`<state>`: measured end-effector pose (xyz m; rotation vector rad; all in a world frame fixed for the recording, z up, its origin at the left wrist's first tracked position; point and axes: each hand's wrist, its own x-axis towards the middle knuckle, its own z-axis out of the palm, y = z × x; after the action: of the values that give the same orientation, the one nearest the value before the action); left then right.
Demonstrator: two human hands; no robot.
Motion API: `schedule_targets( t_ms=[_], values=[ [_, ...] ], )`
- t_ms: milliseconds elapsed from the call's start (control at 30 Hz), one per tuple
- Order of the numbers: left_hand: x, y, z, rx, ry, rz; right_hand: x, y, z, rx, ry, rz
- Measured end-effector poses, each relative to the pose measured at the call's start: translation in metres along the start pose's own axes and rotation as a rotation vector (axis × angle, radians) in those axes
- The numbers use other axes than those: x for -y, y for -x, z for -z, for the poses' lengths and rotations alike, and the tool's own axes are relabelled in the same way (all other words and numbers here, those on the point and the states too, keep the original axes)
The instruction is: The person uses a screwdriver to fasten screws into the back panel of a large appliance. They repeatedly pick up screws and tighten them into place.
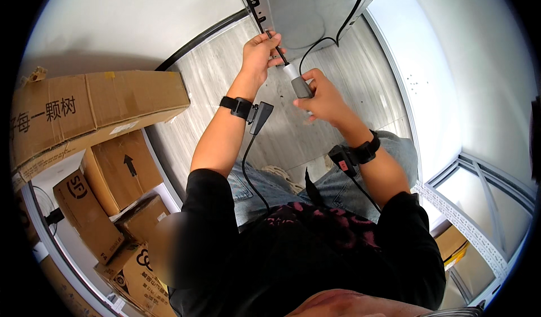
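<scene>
A screwdriver-like tool (302, 87) with a thick grey handle, pale collar and thin dark shaft slants up and left between my hands. My right hand (327, 98) is closed around its handle, thumb and forefinger on either side. Higher up, my left hand (257, 59) pinches the dark shaft close to its far end, beside the slotted edge of an upright metal panel (307, 13). Where the tip meets the panel is hidden by my fingers. A black cable (316, 42) hangs along the panel and curves down behind the tool; whether it joins the tool I cannot tell.
Cardboard boxes (135, 94) are stacked on a shelf at my left. On the right stands a pale wall and a white perforated metal rack (462, 227). My knees are bent over a grey wood-look floor (208, 75). Wrist straps with cables circle both forearms.
</scene>
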<state>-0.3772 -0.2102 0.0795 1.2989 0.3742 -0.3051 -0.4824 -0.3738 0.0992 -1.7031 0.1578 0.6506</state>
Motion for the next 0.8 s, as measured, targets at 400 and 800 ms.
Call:
schedule_targets(
  t_ms=[400, 800],
  values=[
    [0.001, -0.011, 0.006, -0.004, -0.093, 0.003, 0.011, -0.001, 0.021, 0.269, -0.405, -0.177],
    [0.0, -0.01, 0.003, -0.03, -0.149, 0.018, -0.014, -0.017, 0.003, -0.077, 0.512, 0.198]
  ],
)
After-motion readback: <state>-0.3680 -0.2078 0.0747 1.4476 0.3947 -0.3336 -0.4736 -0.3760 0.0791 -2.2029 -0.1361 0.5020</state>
